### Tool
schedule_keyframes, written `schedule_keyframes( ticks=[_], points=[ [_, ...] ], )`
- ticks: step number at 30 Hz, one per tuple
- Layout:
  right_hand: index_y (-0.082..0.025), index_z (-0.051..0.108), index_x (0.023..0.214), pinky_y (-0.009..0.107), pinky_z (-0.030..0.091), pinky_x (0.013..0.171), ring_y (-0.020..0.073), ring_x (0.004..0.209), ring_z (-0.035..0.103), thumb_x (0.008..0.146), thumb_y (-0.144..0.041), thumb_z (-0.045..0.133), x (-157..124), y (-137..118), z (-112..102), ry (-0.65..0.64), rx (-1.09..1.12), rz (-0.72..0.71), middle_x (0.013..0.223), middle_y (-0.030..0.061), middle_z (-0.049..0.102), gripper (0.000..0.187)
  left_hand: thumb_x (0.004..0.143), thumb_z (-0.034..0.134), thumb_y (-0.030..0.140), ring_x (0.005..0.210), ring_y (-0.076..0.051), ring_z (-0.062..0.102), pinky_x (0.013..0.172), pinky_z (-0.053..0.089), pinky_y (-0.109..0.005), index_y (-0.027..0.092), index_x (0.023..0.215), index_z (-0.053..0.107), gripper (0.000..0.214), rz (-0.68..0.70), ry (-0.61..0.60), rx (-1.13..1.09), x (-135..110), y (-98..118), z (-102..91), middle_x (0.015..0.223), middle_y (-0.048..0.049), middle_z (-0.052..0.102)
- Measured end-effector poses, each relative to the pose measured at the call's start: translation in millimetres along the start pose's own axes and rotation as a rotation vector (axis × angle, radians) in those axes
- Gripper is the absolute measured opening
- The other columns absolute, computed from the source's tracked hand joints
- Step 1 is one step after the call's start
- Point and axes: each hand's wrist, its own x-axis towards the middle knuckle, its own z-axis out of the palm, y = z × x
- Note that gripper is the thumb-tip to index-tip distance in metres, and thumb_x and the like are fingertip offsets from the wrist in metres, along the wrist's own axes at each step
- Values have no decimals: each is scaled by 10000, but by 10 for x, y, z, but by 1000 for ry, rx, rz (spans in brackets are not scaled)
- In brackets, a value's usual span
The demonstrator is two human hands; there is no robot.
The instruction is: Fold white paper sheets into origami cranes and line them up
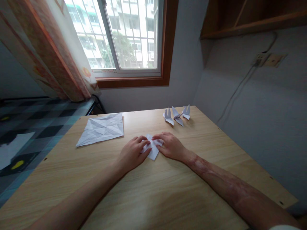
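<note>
A small piece of folded white paper [153,153] lies on the table between my two hands, one corner pointing toward me. My left hand [135,149] grips its left side, thumb and fingers closed on the edge. On the opposite side my right hand [170,145] pinches the paper with bent fingers over its upper right part. The fingers cover parts of both sides, so the exact folds there are hidden. Beyond my right hand stand three folded paper cranes, a left one [168,117], a middle one [177,117] and a right one [186,112].
A creased white paper sheet [103,129] lies flat at the table's far left. The wooden table [148,198] ends below a window [134,38]. Left of it is a bed with a checked cover [54,115] and more paper [16,148]. A cord [236,89] hangs along the right wall.
</note>
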Motion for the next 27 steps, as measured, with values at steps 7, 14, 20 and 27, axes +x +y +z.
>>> schedule_keyframes(
  ticks=[7,14,20,27],
  points=[
    [-183,701,1330,558,472,1206,367,1378,635,930,-371,837,-14,-47,14,89,-183,80,1489,187,696,462,1074,646,349,1047,-296,720,985,583,-490,224,1245,741,232,-5,-9,67,3,-20,5,1278,-108,768],
    [-201,723,1136,522,500,1147,333,1266,694,886,-330,878,-1,-15,17,55,-108,95,1336,157,770,321,1062,646,363,1040,-296,721,962,579,-475,233,1215,730,217,-20,16,74,-6,-8,10,1240,-100,764],
    [-219,681,1253,470,526,1134,293,1247,719,924,-174,786,-6,-42,3,48,8,17,1315,109,788,348,1074,618,365,1112,-320,707,1008,579,-508,205,1274,707,271,-43,-21,66,-8,-20,22,1278,-131,738],
    [-221,692,1345,471,526,1167,278,1154,769,1015,-169,707,-22,-20,37,-10,-79,-110,1264,94,827,334,1103,559,424,1217,-357,651,1092,551,-563,202,1458,652,429,-104,-74,115,-5,-21,20,1377,-157,674]
  ],
)
